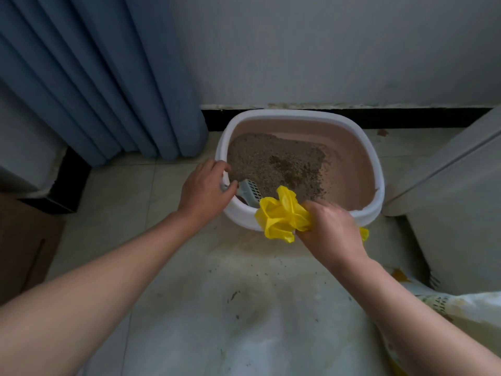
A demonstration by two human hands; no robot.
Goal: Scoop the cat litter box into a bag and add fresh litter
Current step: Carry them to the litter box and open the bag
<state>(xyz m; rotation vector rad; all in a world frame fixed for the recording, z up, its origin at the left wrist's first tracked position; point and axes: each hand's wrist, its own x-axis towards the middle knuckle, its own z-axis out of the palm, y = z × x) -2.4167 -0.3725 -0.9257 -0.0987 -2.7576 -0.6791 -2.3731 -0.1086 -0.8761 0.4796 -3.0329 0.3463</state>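
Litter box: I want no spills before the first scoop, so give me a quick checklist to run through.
1. Left hand on the scoop: ok, fingers at its handle.
2. Yellow bag opened: not ok, bunched in the right hand.
3. Bag close to the litter box: ok, at its near rim.
4. Clump spotted: ok, dark patch in the litter.
5. Fresh litter sack open: cannot tell.

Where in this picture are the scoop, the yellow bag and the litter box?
scoop point(250, 191): head view, on its pale slotted blade, lying inside the box.
yellow bag point(279, 217): head view, on the crumpled plastic bunched in the right hand.
litter box point(298, 114): head view, on the white far rim.
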